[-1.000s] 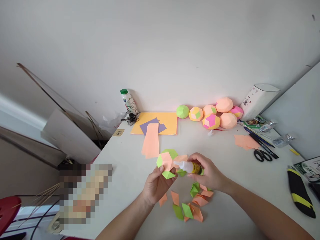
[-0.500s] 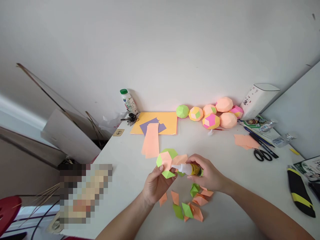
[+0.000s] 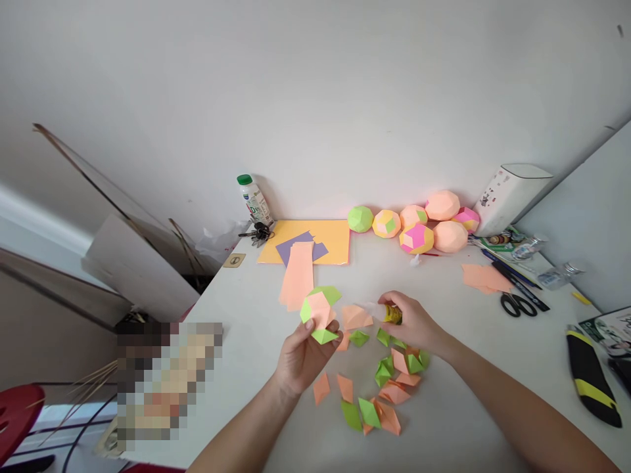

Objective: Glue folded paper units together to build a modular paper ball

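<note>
My left hand (image 3: 302, 358) is closed on a partly built paper ball (image 3: 318, 312), made of peach and green folded facets. Its thumb presses the lower edge of the peach face. In my right hand (image 3: 414, 322) is a glue bottle (image 3: 392, 314) with a yellow label, its pale nozzle directed left and apart from the paper ball. Below that nozzle a peach folded piece (image 3: 355, 317) lies on the table. Several loose green and peach paper pieces (image 3: 394, 392) are scattered in front of both hands.
Finished paper balls (image 3: 417, 238) sit along the wall, beside yellow card (image 3: 335, 240) and peach strips (image 3: 300, 276). A drink bottle (image 3: 254, 200) and keys (image 3: 259, 231) stand at the back left. On the right are scissors (image 3: 517, 304), pens (image 3: 520, 286) and a black-yellow cutter (image 3: 591, 378).
My right hand has drawn the glue bottle back to the right, away from the paper ball. My left hand and the ball have shifted slightly left, uncovering pieces on the table.
</note>
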Available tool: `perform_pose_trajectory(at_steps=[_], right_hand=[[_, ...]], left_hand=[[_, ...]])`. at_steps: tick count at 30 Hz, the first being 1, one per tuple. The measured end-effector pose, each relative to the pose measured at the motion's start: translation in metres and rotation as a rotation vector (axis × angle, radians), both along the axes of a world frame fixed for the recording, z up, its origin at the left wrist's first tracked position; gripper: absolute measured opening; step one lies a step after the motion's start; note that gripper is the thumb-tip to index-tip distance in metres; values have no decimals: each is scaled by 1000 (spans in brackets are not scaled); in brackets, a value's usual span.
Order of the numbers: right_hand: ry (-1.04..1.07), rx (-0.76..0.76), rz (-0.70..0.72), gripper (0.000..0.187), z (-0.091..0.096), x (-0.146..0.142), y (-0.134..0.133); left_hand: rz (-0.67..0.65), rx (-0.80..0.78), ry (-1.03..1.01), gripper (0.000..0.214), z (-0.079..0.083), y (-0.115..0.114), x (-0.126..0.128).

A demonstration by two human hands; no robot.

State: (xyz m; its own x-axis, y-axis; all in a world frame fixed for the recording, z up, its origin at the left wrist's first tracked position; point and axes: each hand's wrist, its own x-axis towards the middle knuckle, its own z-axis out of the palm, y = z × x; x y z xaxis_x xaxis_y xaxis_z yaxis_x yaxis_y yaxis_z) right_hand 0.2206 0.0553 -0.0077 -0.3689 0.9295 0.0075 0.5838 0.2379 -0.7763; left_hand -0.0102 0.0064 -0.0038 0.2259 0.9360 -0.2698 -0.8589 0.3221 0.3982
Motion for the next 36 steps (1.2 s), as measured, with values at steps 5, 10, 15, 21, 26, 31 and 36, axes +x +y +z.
perform_pose_trajectory(at_steps=[5,10,15,21,26,31,36], right_hand=[[-175,-27,6,28,-17,8,10],[-308,134,100,32,-24,8,11],[-339,166,127,32,-24,6,9],[-394,409,124,25,-22,-4,-2],[-275,672,236,16,-18,-22,-20],[-371,677,455,19,-31,-33,-33],[-467,665,480,19,-43,-32,-34]], left_hand=[[8,2,-10,20,1,2,0],[1,-11,-4,21,1,1,1],[3,-9,-5,21,-1,2,1],[-5,-14,-11,19,-4,1,0],[-11,-2,-9,19,-3,1,0],[-13,10,-15,19,-3,2,0],[-11,-3,-2,19,-4,3,0]])
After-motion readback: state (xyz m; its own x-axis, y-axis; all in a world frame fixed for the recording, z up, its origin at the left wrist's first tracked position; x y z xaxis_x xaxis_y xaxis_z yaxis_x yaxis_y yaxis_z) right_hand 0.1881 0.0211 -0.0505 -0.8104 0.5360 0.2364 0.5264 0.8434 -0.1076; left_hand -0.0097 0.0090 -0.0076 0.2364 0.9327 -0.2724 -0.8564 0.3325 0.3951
